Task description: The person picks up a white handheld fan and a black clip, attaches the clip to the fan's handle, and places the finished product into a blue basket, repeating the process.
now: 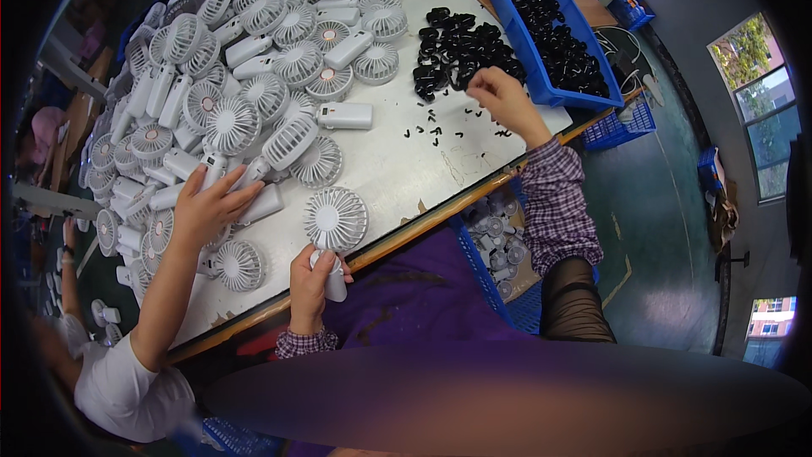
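Note:
My left hand (pixel 311 289) is wrapped round the handle of a white handheld fan (pixel 336 218), its round caged head tilted up over the table's front edge. Farther right, my right hand (pixel 506 101) is at the near edge of a heap of small black looped cords (pixel 465 49). Its fingers are curled in a pinch, and whatever they may hold is too small to make out. Little black bits (pixel 436 131) are scattered on the white tabletop (pixel 397 173) beside it. Many more white fans (pixel 233 125) lie piled across the left side of the table.
A co-worker's hand (pixel 207 211) reaches onto the fan pile from the left. A blue bin (pixel 554 95) full of black cords stands at the far right table edge. Below the front edge sits a blue crate (pixel 482 258) with round white parts inside.

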